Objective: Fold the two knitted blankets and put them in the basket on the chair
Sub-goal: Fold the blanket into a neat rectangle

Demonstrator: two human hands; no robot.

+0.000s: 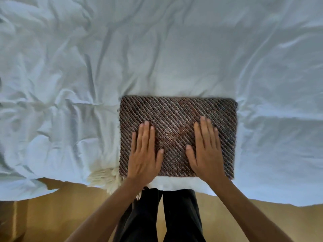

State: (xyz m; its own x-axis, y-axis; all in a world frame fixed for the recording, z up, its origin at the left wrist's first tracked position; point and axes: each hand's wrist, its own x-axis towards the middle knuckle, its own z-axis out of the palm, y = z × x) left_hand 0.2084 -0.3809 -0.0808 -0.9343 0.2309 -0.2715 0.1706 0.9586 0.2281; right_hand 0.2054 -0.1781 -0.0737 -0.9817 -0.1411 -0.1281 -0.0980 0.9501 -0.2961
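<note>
Head view shows left hand (pixel 146 152) and right hand (pixel 206 149), fingers flat and open, pressing the folded knitted blanket (pixel 178 116) at the bed (pixel 157 49) edge; lifting carelessly could unfold it.

Left hand (pixel 146 151), right hand (pixel 206 148) flat, palms down, apparently pressing.

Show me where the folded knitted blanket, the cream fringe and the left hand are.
folded knitted blanket (pixel 178 112), head view, bare upper middle of its top face
cream fringe (pixel 104 179), head view, tassels at the bed edge
left hand (pixel 145 154), head view, back of the hand
</note>
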